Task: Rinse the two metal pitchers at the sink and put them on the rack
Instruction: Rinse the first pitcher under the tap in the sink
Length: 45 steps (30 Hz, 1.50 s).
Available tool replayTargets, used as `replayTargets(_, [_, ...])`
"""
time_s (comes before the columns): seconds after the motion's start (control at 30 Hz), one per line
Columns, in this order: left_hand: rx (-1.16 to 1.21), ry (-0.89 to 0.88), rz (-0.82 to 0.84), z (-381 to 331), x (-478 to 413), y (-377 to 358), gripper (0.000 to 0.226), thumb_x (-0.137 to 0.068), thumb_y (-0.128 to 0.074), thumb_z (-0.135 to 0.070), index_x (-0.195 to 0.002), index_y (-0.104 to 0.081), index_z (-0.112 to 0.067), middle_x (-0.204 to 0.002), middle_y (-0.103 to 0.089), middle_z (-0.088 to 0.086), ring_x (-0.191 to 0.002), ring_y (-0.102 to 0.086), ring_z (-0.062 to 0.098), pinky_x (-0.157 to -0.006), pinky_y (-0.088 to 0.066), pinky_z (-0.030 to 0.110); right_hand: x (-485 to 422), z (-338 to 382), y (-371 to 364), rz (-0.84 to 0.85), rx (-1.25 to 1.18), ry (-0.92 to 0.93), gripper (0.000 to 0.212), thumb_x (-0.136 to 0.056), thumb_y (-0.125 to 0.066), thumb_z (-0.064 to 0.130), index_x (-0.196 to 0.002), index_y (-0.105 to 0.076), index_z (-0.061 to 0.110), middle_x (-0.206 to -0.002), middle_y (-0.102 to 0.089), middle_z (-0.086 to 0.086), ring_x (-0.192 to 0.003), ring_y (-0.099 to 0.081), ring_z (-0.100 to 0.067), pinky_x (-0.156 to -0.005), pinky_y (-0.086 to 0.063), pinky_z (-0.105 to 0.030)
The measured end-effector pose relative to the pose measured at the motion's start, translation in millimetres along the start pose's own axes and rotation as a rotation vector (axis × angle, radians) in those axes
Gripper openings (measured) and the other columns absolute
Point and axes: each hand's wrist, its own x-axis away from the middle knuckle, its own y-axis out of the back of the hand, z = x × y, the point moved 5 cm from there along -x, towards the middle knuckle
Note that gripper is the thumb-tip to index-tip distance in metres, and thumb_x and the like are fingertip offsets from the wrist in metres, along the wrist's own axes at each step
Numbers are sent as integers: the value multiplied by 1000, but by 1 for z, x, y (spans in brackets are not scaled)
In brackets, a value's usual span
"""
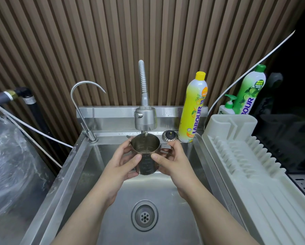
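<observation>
One metal pitcher [145, 156] is upright over the steel sink [74, 175], right under the spray head of the faucet [145, 119]. A thin stream of water falls into it and water stands inside. My left hand [124, 165] wraps its left side, thumb across the front. My right hand [173, 161] grips the right side at the handle. No second pitcher is in sight. The white dish rack [240, 156] stands to the right of the sink with nothing on it.
A thin curved tap [81, 106] rises at the sink's back left. A sink strainer plug [169, 136] and a yellow detergent bottle [194, 110] stand on the back ledge. A green bottle [250, 89] and pump dispenser [227, 106] sit behind the rack. The drain [144, 215] lies below.
</observation>
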Motion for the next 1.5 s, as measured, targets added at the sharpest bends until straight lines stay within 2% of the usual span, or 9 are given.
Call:
replayTargets(0.1, [9,-8,-8,-2,-1,0,58,-73,-67,-32,-129,-51,-37,-126,-63,-7,-114,-62,14,-78,-55,31,-3,1,-2,-7,-10,9,50,-74,-76,18,-112,-44,6,-95,-68,-7,-91,-63,-21,-94,-50,-60])
replayTargets(0.17, [14,-11,-5,-3,-1,1,58,-74,-68,-32,-129,-51,-37,-127,-63,-6,-115,-62,14,-78,-55,29,-4,1,-4,-7,-16,15,54,-68,-77,26,-107,-45,8,-92,-68,-5,-91,-64,-22,-93,-49,-63])
replayTargets(0.37, [9,-5,-14,-1,-2,4,56,-77,-70,-29,-129,-51,-38,-127,-62,-8,-117,-61,17,-95,-51,48,-5,0,-5,1,-26,19,53,-68,-77,24,-106,-43,8,-90,-68,-4,-89,-63,-22,-92,-49,-63])
replayTargets(0.57, [4,-3,-14,1,-3,4,56,-76,-65,-29,-130,-51,-37,-125,-64,-9,-118,-61,20,-96,-49,52,-6,-3,-4,-2,-39,15,54,-69,-76,22,-109,-44,8,-92,-68,-6,-89,-64,-23,-92,-49,-63])
replayTargets(0.8, [8,7,-7,1,-4,1,59,-75,-73,-34,-130,-51,-38,-123,-63,-13,-116,-61,16,-85,-54,38,-7,-4,0,-21,-31,18,52,-71,-75,20,-110,-44,6,-94,-68,-6,-90,-63,-22,-92,-49,-63])
replayTargets(1.0, [11,7,-8,-1,-4,-1,61,-73,-65,-31,-131,-49,-36,-123,-64,-11,-114,-62,14,-75,-55,28,-7,-4,2,-36,-25,13,42,-80,-73,9,-109,-42,3,-91,-67,-6,-88,-62,-22,-93,-49,-62])
replayTargets(1.23, [16,5,-5,-2,-4,-2,60,-73,-65,-31,-130,-49,-36,-125,-64,-8,-113,-63,14,-72,-55,25,-7,-3,1,-33,-26,11,42,-80,-73,9,-109,-44,4,-91,-69,-4,-90,-64,-21,-94,-49,-60])
replayTargets(1.37, [11,0,-5,-1,-4,0,59,-74,-65,-31,-131,-49,-35,-126,-63,-7,-115,-62,16,-81,-55,34,-7,-2,-2,-28,-41,9,53,-70,-76,18,-111,-45,6,-93,-69,-5,-90,-64,-21,-94,-49,-61])
replayTargets(1.5, [13,-8,-8,-1,-5,0,60,-73,-65,-30,-131,-50,-35,-120,-67,-10,-112,-64,15,-89,-55,40,-8,-1,-1,-29,-22,18,53,-68,-76,23,-108,-46,7,-92,-69,-4,-91,-64,-22,-93,-50,-61])
